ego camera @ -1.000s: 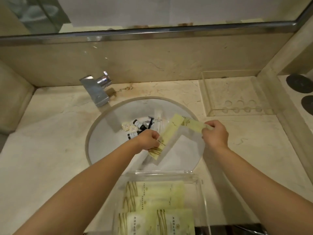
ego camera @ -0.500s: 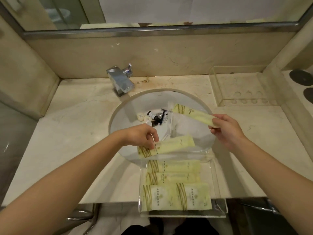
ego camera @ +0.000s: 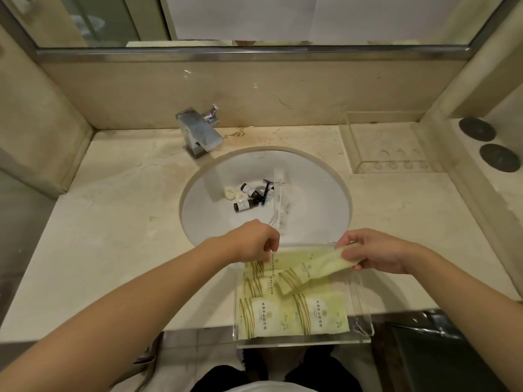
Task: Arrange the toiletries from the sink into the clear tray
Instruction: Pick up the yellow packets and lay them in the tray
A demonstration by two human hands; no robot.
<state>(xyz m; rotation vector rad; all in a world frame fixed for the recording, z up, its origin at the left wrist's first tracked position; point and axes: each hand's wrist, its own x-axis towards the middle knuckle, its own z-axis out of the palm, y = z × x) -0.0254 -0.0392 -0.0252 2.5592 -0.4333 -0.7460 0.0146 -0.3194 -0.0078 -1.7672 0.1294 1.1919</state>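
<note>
A clear tray (ego camera: pixel 363 331) sits at the counter's front edge and holds several pale green sachets (ego camera: pixel 291 314). My left hand (ego camera: pixel 253 241) pinches a long green sachet (ego camera: pixel 291 257) at the tray's far left corner. My right hand (ego camera: pixel 376 251) grips another long green sachet (ego camera: pixel 314 271), which slants down into the tray. In the white sink (ego camera: pixel 325 193) lie small dark bottles (ego camera: pixel 245 205), round soaps (ego camera: pixel 230 192), a razor (ego camera: pixel 267 190) and white packets (ego camera: pixel 279 193).
A chrome tap (ego camera: pixel 199 132) stands behind the sink. A second clear tray (ego camera: pixel 387 147) sits at the back right of the marble counter (ego camera: pixel 113 222). Two dark round coasters (ego camera: pixel 486 145) lie on the raised ledge at right.
Both hands have carried their sachets from over the sink down to the front tray. The left sachet now lies at the tray's far edge; the right one dips into the tray.
</note>
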